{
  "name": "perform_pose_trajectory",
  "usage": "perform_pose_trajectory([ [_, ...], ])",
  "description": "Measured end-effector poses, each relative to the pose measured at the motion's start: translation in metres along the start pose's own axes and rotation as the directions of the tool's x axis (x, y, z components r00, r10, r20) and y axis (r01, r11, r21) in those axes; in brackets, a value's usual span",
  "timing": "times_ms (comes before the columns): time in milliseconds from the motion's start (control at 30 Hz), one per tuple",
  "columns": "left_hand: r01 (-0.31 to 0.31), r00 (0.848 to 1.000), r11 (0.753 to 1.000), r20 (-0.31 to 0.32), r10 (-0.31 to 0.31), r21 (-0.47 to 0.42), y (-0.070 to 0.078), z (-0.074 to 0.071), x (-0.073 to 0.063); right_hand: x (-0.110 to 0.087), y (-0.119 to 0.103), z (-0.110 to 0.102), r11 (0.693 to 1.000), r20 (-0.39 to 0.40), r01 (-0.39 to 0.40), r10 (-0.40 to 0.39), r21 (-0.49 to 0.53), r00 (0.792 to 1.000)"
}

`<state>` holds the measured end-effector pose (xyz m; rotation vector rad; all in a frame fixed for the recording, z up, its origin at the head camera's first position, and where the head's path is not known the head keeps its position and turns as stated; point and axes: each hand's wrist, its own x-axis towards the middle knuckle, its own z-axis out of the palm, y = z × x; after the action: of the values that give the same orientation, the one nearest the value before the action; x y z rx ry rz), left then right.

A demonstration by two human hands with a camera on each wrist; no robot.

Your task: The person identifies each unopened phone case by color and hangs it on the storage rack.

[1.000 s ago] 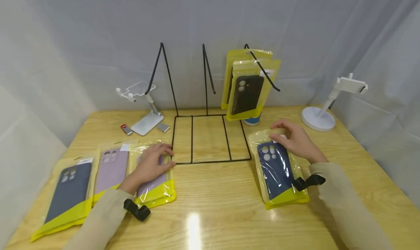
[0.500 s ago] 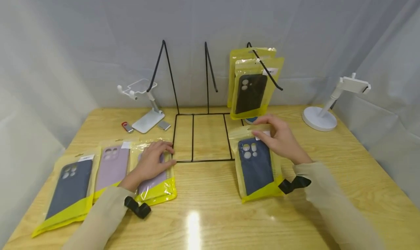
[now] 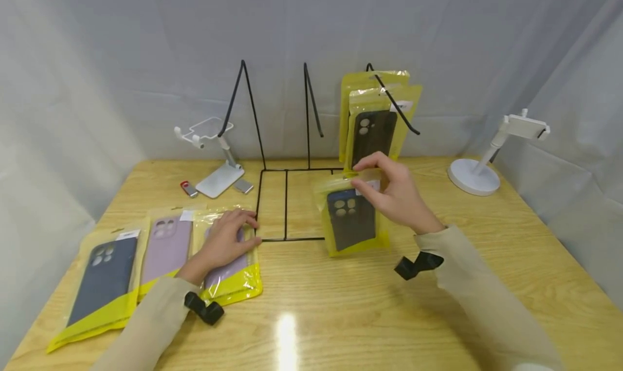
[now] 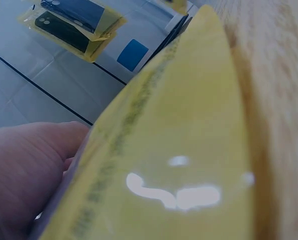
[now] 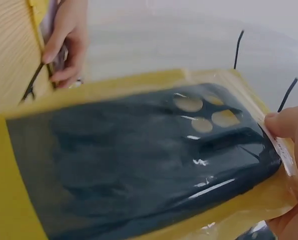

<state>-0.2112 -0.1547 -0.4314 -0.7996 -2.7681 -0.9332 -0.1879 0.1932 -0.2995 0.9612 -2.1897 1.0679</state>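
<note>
My right hand (image 3: 398,197) pinches the top edge of a yellow-clear pouch with a dark blue phone case (image 3: 351,227), held up in front of the rack. The right wrist view shows this phone case (image 5: 118,160) large, with thumb and fingers at its top end. My left hand (image 3: 226,244) rests with relaxed fingers on a pouched purple phone case (image 3: 236,283) lying on the table. A black wire display rack (image 3: 285,209) stands behind, with three upright hooks. From its right hook hang pouched phone cases (image 3: 373,133), the front one black, partly behind my right hand.
Left of my left hand lie another pouched purple case (image 3: 167,246) and a pouched dark blue case (image 3: 104,279). White phone stands (image 3: 219,181) (image 3: 473,176) flank the rack. A red-and-silver USB stick (image 3: 188,189) and a small grey piece (image 3: 243,186) lie near the left stand.
My right hand has carried the pouched dark blue case leftward and up from the table's right side toward the rack. My left hand stays in place on the purple case's pouch.
</note>
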Motion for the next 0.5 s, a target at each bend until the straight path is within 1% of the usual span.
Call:
perform_pose_trajectory([
  [167,-0.002,1.000,1.000,-0.001,0.002,0.001,0.000,0.000,0.000,0.017,-0.009,0.003,0.994,-0.064,0.083,-0.079,0.077,0.995],
  [300,0.000,1.000,1.000,-0.003,0.000,0.010,0.000,-0.001,0.000,0.028,-0.014,0.005,0.983,-0.140,0.170,-0.159,0.071,0.977],
  [367,0.000,1.000,1.000,-0.004,0.000,0.010,0.001,-0.001,0.000,0.033,-0.016,0.007,0.977,-0.171,0.201,-0.186,0.072,0.968],
  [500,-0.004,1.000,1.000,-0.006,0.004,0.002,0.001,0.000,0.000,0.044,-0.022,0.009,0.965,-0.183,0.234,-0.211,0.118,0.960],
])
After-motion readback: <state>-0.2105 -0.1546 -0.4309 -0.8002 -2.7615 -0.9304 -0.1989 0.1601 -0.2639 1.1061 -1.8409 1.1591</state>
